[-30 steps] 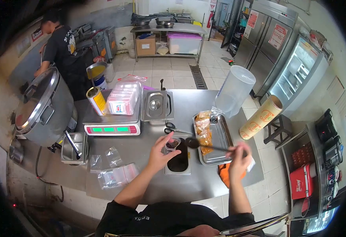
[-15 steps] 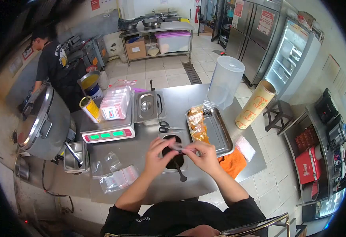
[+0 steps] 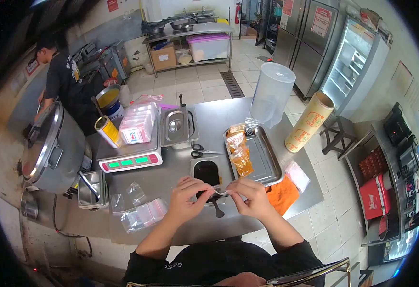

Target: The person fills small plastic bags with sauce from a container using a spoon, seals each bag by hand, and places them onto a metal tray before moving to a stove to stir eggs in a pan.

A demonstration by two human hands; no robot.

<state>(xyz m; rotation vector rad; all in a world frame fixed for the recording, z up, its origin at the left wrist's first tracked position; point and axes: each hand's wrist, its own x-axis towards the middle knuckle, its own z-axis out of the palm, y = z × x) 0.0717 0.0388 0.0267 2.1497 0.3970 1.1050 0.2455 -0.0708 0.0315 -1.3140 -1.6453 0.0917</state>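
Between my hands, over a metal container point(image 3: 194, 165) of dark liquid, is a small clear plastic bag point(image 3: 218, 190). My left hand point(image 3: 189, 197) pinches one side of it, and my right hand point(image 3: 249, 196) pinches the other. Its mouth looks slightly parted. A dark ladle handle point(image 3: 218, 208) sticks out of the container toward me. To the right, small bags of orange-brown sauce point(image 3: 240, 155) lie along the left side of a steel tray point(image 3: 265, 155). Flat clear bags point(image 3: 145, 216) are spread on the table at left. Scissors point(image 3: 199, 151) lie beyond the container.
A digital scale point(image 3: 132, 161) carries packs of bags point(image 3: 137, 125) and a yellow can point(image 3: 108, 132). A big pot point(image 3: 58, 148) stands at left. An orange cloth point(image 3: 282, 195), a clear tub point(image 3: 272, 93) and a film roll point(image 3: 310, 123) are at right. Another person point(image 3: 63, 76) works at back left.
My hands have moved slightly down toward me and apart, stretching the bag between them. More of the container's dark opening shows. The other person has shifted slightly.
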